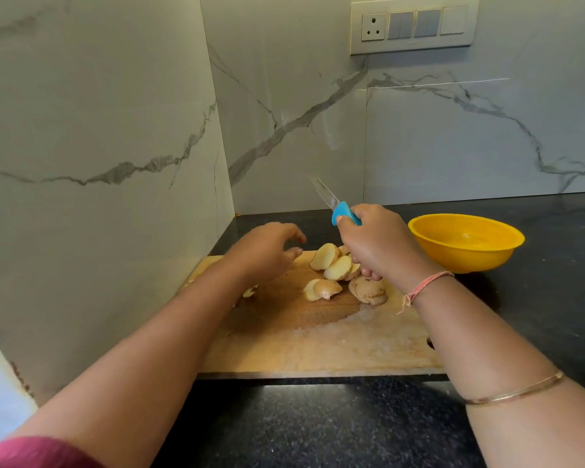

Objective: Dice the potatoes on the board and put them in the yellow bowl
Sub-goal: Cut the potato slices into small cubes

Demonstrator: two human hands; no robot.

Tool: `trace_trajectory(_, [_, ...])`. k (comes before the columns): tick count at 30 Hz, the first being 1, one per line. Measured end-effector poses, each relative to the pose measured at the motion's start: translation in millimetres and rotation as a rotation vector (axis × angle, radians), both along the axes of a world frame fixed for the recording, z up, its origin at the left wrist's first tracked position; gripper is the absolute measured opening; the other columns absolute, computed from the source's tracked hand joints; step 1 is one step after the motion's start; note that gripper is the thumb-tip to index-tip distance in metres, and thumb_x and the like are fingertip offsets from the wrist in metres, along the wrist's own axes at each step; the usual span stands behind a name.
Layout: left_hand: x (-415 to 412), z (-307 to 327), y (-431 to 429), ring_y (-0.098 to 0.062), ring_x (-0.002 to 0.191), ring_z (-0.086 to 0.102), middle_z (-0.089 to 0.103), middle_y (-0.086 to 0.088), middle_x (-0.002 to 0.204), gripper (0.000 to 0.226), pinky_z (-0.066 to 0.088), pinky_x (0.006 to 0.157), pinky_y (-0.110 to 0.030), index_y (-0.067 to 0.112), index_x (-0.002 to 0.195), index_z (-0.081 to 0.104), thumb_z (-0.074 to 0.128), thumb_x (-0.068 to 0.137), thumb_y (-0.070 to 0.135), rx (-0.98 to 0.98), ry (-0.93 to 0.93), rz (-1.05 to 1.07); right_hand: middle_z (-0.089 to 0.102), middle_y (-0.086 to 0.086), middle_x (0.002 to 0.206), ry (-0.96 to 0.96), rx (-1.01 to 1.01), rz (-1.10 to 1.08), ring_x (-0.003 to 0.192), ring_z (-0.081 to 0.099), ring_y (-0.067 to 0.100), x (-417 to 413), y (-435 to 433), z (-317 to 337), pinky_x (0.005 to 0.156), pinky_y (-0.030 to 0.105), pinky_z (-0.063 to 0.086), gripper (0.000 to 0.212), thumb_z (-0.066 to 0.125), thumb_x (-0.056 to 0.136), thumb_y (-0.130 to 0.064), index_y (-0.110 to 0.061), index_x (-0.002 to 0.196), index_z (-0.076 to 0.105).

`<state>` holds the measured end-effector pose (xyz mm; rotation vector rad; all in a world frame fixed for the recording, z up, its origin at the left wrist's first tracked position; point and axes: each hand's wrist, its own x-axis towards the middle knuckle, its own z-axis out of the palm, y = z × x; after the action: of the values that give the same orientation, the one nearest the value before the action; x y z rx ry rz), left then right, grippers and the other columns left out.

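R grip (375, 241) is wrapped round the blue handle of the knife (335, 204). The blade sticks out the top of the fist, tip aimed up, far and left, well above the board (318, 342); it's blurred. The knife's long axis runs near-right to far-left.

Potato slices (333, 265) lie right under that fist, just left of its knuckles, on the far part of the board. They overlap in a short row w/ its long axis approx left-right and pale cut faces tilted up. A skin-side-up chunk (368, 290) sits just near of the fist. Two more slices (321, 289) lie left of that chunk, leaning on each other. One small bit (249, 292) shows beside my left forearm.

L grip (267, 251) hovers over the board's far-left part, fingers loosely bent and spread, holding nothing, a little left of the slices and not touching them.

Yellow bowl (470, 258) stands upright on the dark counter (318, 427), right of the board and far-right of R grip, apart from both.

Thread band (426, 287) on right wrist, thin bangle (514, 390) further up the arm. Switch panel (412, 25) high on the marble wall.
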<state>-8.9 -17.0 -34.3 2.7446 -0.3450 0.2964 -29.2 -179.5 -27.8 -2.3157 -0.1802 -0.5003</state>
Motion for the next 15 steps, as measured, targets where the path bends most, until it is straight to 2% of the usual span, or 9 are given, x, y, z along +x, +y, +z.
trace_trajectory(3, [6,-3,-25,-0.016,0.132,0.042,0.042,0.003,0.147,0.055,0.038,0.105,-0.029,0.025,0.144,0.037,0.055,0.094,0.01,0.052,0.078,-0.12,0.05,-0.002,0.071,-0.008,-0.011,-0.009,0.058,0.047,0.008,0,0,-2,0.049,0.017,0.04,0.031,0.038,0.099,-0.03,-0.013,0.12,0.053])
trace_trajectory(5, [11,-4,-33,-0.018,0.131,0.044,0.043,0.0,0.147,0.059,0.039,0.104,-0.03,0.023,0.146,0.034,0.054,0.094,0.004,0.071,0.143,-0.131,0.05,-0.002,0.071,-0.008,-0.014,-0.011,0.057,0.048,0.008,0,0,-3,0.048,0.018,0.04,0.031,0.037,0.099,-0.03,-0.013,0.119,0.053])
trace_trajectory(7, [14,-6,-34,-0.019,0.122,0.051,0.05,-0.001,0.139,0.053,0.045,0.1,-0.03,0.022,0.141,0.043,0.057,0.092,0.007,0.071,0.125,-0.091,0.052,-0.001,0.072,-0.013,-0.005,-0.014,0.057,0.049,0.009,1,-1,-2,0.048,0.019,0.041,0.03,0.037,0.099,-0.031,-0.014,0.118,0.053])
trace_trajectory(10, [12,-5,-28,-0.016,0.105,0.056,0.058,-0.001,0.123,0.037,0.05,0.093,-0.03,0.022,0.125,0.056,0.063,0.09,0.016,0.006,0.0,0.001,0.055,0.003,0.072,-0.042,0.043,-0.007,0.053,0.051,0.012,2,-4,1,0.046,0.023,0.045,0.022,0.037,0.099,-0.03,-0.016,0.106,0.053])
trace_trajectory(13, [5,-3,-15,-0.011,0.097,0.054,0.061,0.0,0.116,0.03,0.049,0.089,-0.028,0.02,0.121,0.06,0.062,0.091,0.019,-0.125,-0.035,0.064,0.055,0.005,0.065,-0.017,0.199,0.027,0.042,0.048,0.012,2,-5,6,0.035,0.017,0.036,0.019,0.036,0.1,-0.029,-0.016,0.101,0.05])
trace_trajectory(15, [-2,-1,-6,-0.011,0.096,0.052,0.062,0.0,0.116,0.032,0.047,0.088,-0.029,0.019,0.123,0.059,0.063,0.091,0.021,-0.186,-0.051,0.105,0.054,0.005,0.061,0.041,0.297,0.049,0.04,0.047,0.012,2,-5,8,0.035,0.016,0.034,0.022,0.037,0.1,-0.03,-0.014,0.103,0.052])
